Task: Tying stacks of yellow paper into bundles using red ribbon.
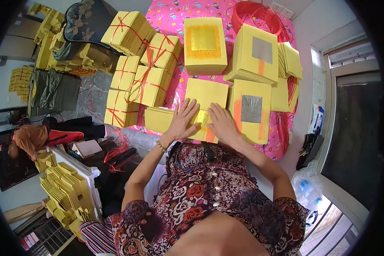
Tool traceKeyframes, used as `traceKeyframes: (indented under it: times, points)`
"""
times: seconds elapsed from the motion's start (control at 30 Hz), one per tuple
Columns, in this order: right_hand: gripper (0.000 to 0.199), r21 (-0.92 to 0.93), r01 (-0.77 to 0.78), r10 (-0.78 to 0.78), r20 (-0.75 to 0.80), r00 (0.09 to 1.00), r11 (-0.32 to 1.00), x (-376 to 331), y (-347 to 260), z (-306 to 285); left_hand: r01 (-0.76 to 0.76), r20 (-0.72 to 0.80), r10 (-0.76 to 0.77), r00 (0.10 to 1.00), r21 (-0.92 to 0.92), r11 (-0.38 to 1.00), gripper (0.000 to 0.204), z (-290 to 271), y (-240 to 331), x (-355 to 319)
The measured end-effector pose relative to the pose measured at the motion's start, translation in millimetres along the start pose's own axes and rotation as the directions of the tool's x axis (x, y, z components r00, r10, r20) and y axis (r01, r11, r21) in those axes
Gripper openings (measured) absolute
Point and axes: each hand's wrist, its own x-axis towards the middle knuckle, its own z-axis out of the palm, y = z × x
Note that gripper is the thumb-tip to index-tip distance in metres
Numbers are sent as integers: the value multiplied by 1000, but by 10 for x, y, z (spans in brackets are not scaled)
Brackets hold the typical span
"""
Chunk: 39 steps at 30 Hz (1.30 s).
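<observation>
1. The table [175, 17], under a pink patterned cloth, fills the upper middle; its near edge runs just below the hands, its right edge curves down at 3 o'clock.
2. Tied bundles [141, 64] of yellow paper bound with red string crowd the table's left edge, from 10 to 9 o'clock of the hands, stacked close with no gaps.
3. A gold-square stack [205, 42] stands at 12 o'clock, well apart from the hands, with pink cloth showing around it.
4. Two silver-square stacks sit right: the far one [258, 53] at 1 o'clock, the near one [251, 110] at 3 o'clock, touching the right hand's edge.
5. The sheet pile [207, 96] lies at centre, close to the near edge; a plain yellow stack [158, 118] sits just beside it at 9 o'clock.
6. The left hand [184, 120] lies flat on the pile, fingers spread, pinching nothing.
7. The right hand [222, 123] lies flat beside it, fingers together and pressing down, holding nothing.
8. A gold foil patch [203, 118] shows between the hands.
9. Open cloth is left only at 12 o'clock, between the pile and the gold-square stack.
</observation>
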Motion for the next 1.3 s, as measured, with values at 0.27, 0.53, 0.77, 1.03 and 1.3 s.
traceKeyframes:
  times: [0.27, 0.53, 0.77, 1.03, 1.3]
  points:
    - [46, -36, 96, -102, -281, 954, 995, 241, 290, -62, 227, -252, -497, 831, -661, 715, 27, 309, 377, -35]
    - [29, -96, 223, -243, -355, 903, 970, 258, 349, -80, 230, 345, -676, 651, -939, -256, 31, 246, 430, 413]
    - [30, 33, 334, -311, -284, 907, 942, 183, -161, -286, 187, 183, -795, 578, -978, -90, 24, 270, 211, -79]
    - [27, 142, 196, -147, -295, 944, 970, 38, -87, -150, -47, 65, -904, 424, -994, -94, 26, 227, -143, -1336]
    - [25, 142, 150, -112, -245, 963, 979, -113, 8, 39, 50, 147, -887, 437, -989, -140, 25, 768, -687, -1490]
